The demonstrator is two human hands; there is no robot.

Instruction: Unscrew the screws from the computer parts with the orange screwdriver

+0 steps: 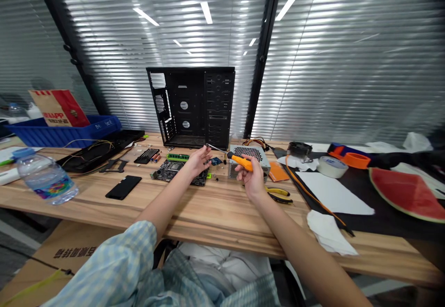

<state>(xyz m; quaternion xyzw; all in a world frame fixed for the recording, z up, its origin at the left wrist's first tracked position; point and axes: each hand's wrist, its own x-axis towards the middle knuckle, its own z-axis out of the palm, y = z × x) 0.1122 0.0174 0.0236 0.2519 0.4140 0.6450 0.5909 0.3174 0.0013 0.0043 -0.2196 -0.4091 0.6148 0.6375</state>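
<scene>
In my right hand [255, 177] is a screwdriver with an orange and black handle [241, 161]. Its thin metal shaft points left, toward my left hand [198, 162]. The fingertips of that hand are pinched close at the shaft's tip; whatever sits between them is too small to make out. Below my left hand lies a motherboard [170, 170] with a green memory stick [177, 157] along its far edge. A silver power supply [248, 152] stands behind my right hand. The open black computer case [193, 108] stands upright behind both hands.
Yellow-black pliers [279, 195] lie right of my right hand. A black flat box [123, 187], a water bottle [47, 177] and a blue bin [66, 131] are on the left. Tape [332, 166], white paper [335, 192] and a watermelon piece [406, 191] are on the right.
</scene>
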